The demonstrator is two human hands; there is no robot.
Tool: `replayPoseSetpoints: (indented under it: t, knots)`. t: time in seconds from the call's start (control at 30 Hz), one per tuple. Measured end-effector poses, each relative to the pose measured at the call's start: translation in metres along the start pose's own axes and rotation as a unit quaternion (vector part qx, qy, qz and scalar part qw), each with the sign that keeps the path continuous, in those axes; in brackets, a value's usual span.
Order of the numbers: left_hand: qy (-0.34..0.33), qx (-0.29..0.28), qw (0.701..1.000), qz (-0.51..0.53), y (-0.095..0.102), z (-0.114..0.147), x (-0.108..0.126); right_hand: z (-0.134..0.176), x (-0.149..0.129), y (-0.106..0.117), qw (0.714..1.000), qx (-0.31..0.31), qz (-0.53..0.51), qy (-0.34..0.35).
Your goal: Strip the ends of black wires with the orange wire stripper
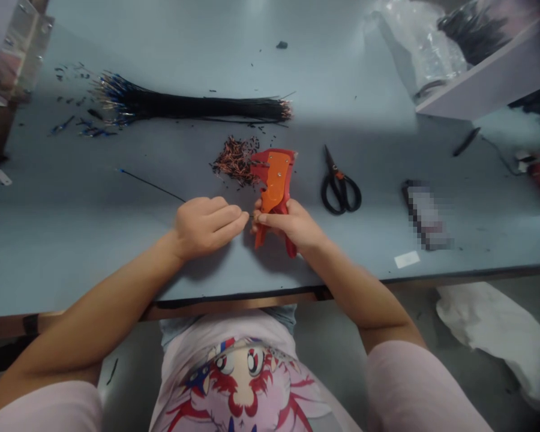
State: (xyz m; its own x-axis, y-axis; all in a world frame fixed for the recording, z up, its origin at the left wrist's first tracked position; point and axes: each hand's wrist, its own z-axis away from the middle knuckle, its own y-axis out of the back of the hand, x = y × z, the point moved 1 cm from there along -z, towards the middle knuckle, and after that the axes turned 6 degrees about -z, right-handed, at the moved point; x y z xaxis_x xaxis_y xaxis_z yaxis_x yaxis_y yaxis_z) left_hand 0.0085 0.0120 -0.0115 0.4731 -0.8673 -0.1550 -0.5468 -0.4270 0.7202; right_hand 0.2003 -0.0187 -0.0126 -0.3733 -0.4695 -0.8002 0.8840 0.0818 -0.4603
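Observation:
A thin black wire (153, 188) with a blue tip at its far left end runs into my left hand (210, 227), whose fingers are closed around it. Its other end comes out at my right thumb and fingertips. My right hand (292, 225) is wrapped round the handles of an orange and red wire stripper (276, 180), with the jaws turned up and to the left. Just beside those jaws lies a pile of copper and black wire scraps (236, 161). Both hands are close together above the table's front part.
A long bundle of black wires (198, 107) lies across the back. Black-handled scissors (340, 187) rest to the right of the stripper. Farther right are a blurred-out phone-like object (427, 215), a white label (407, 259) and a clear plastic bag (425, 45) by a raised panel.

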Motion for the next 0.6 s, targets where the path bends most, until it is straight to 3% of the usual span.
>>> replayPoseSetpoints:
  t: [0.23, 0.37, 0.6]
  knots:
    - [0.1, 0.113, 0.988, 0.033, 0.011, -0.002, -0.007, 0.001, -0.01, 0.006, 0.998, 0.021, -0.019, 0.056]
    - [0.085, 0.137, 0.987, 0.001, 0.015, -0.001, -0.01, 0.001, -0.012, 0.006, 0.998, 0.019, -0.031, 0.045]
    - [0.062, 0.16, 0.985, 0.031, 0.015, 0.001, -0.011, 0.0, -0.012, 0.004, 0.999, 0.009, -0.04, 0.035]
